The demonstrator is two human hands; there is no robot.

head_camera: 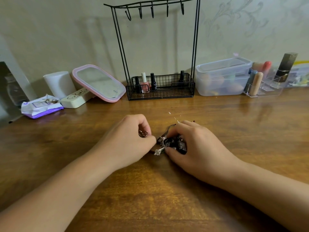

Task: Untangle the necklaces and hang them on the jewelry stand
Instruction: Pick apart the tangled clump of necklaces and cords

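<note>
Mid-table [150,190]: left hand [132,139] and right hand [192,144] pinching tangled necklaces [167,144]. Light, limp, snag-prone chains; best taken near pendants or clasps, teased gently. Toward back edge: jewelry stand [157,47], hooks bare.

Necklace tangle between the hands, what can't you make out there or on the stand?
- Head view: the necklace tangle is partly covered by the left hand and right hand; the number of necklaces is unclear.
- Each hand's grip is hidden by its fingers.
- The jewelry stand top is cut off by the upper edge.
</note>
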